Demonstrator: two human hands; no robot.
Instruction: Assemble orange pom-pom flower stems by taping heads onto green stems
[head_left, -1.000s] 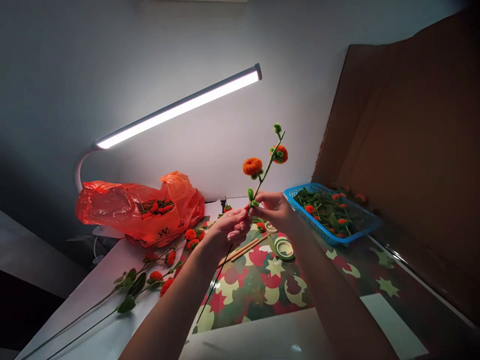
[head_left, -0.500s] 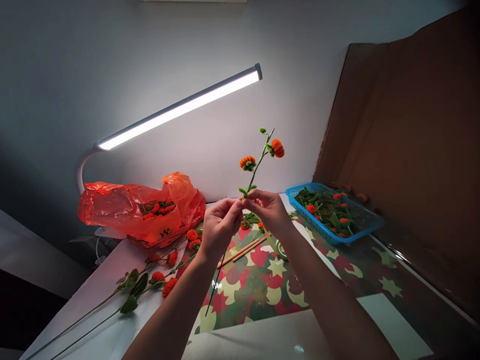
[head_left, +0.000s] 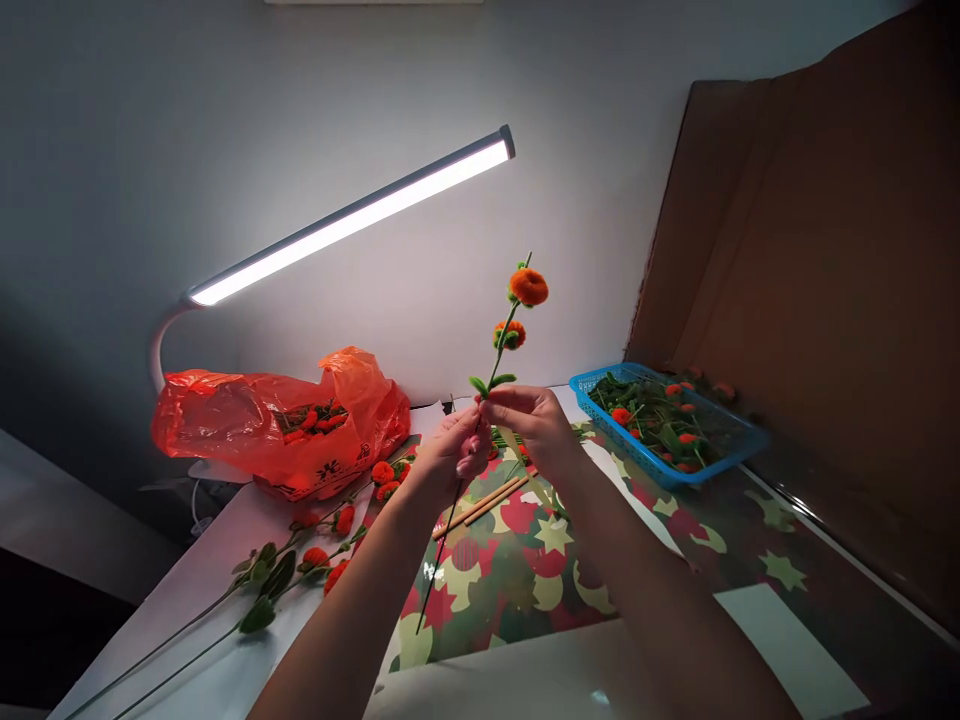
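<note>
My left hand (head_left: 448,447) is closed around the thin dark stem of an artificial flower branch (head_left: 501,352), held nearly upright above the table. Two fuzzy orange pumpkin-like heads and a green bud sit along its upper part, with a pair of small green leaves just above my fingers. My right hand (head_left: 541,428) pinches at the stem right below those leaves. From its fingers a strip of pale green floral tape (head_left: 534,484) runs down toward the table; the roll is mostly hidden behind my right wrist.
Finished orange-headed stems (head_left: 259,610) lie at left, before a red plastic bag (head_left: 217,410) holding more. A blue basket (head_left: 705,478) of stems stands at right beside a cardboard panel (head_left: 795,250). Brown sticks (head_left: 491,502) rest on the patterned mat (head_left: 517,600). A lamp (head_left: 360,215) shines above.
The branch has turned about its stem, so an orange head now faces me and both leaves spread sideways. My left fingers have shifted lower, and the tape strip shows stretched below my right hand.
</note>
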